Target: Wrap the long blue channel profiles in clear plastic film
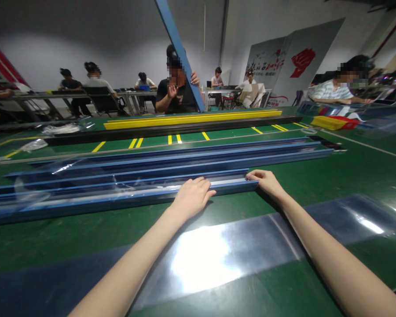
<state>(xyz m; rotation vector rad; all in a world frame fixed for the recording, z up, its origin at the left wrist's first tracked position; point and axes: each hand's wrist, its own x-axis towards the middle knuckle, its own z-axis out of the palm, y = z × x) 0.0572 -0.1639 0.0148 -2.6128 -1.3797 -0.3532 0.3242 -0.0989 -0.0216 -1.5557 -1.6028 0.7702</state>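
A long blue channel strip [112,204] with raised side walls lies across the green table in front of me. Clear plastic film [145,190] runs along its inside. My left hand [192,197] rests over the channel's front wall with fingers stretched out and thumb apart. At the channel's right end, my right hand [265,181] is closed, fingertips pinching the end; whether film is also between them cannot be made out. Below both forearms, a wide clear plastic sheet [260,240] lies flat and reflects the light.
More blue channels [273,157] lie just behind, then a black strip [185,129] and a yellow strip [198,119]. Across the table a person [174,94] holds a blue strip [181,53] upright. A yellow tray [328,123] stands at right. Crumpled clear film [66,127] lies far left.
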